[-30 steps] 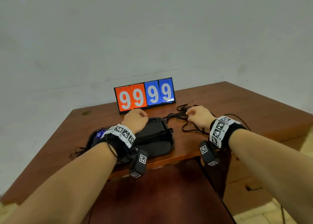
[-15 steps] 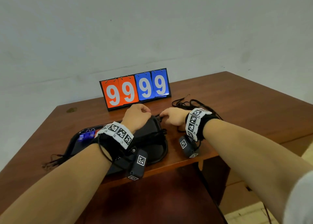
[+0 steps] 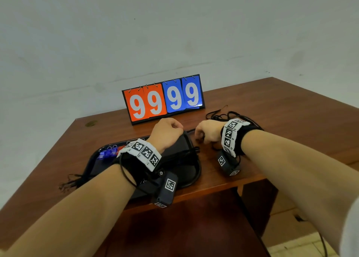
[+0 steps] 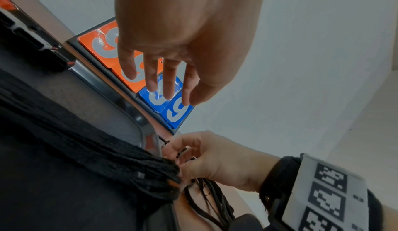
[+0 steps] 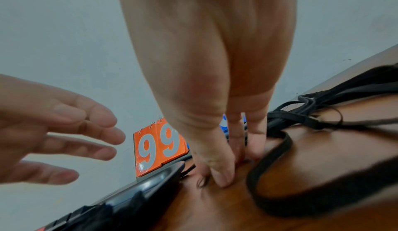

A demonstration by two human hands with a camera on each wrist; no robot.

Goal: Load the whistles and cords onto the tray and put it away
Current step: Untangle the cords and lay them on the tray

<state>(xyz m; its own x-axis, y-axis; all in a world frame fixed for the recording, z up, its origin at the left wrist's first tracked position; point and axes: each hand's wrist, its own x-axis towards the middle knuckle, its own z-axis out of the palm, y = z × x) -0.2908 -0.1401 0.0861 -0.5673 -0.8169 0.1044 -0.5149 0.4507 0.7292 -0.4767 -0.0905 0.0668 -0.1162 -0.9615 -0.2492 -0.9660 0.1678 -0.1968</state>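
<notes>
The black tray (image 3: pixel 195 176) sits at the near edge of the wooden table (image 3: pixel 281 121), in front of the orange-and-blue flip scoreboard (image 3: pixel 163 98). Blue and red whistles (image 3: pixel 108 152) lie at its far left end, and a bundle of black cords (image 4: pixel 90 151) stretches across it, with frayed ends spilling over the left rim. A second tangle of loose cords (image 3: pixel 223 115) lies off the tray on the table to the right, behind the right wrist.

The left hand (image 4: pixel 183 35) hovers over the tray's far right corner with fingers extended and slightly spread — it holds nothing. The right hand (image 4: pixel 217 161) is down at the tray's right edge, fingers bent and pinching a few thin cords where the bundle's end meets the rim; the right wrist view shows its fingertips (image 5: pixel 224 178) pressed to the tabletop with a cord looping just beside them.

The cords look light, limp and prone to snagging on one another, so a single strand lifted alone would likely drag the rest. Gathering the tangle in a full-hand scoop near its middle should move it cleanly — ends will trail. The whistles appear to be small hard plastic, light and liable to slide. The tray is probably rigid; gripping opposite rims and keeping it level seems wise.
</notes>
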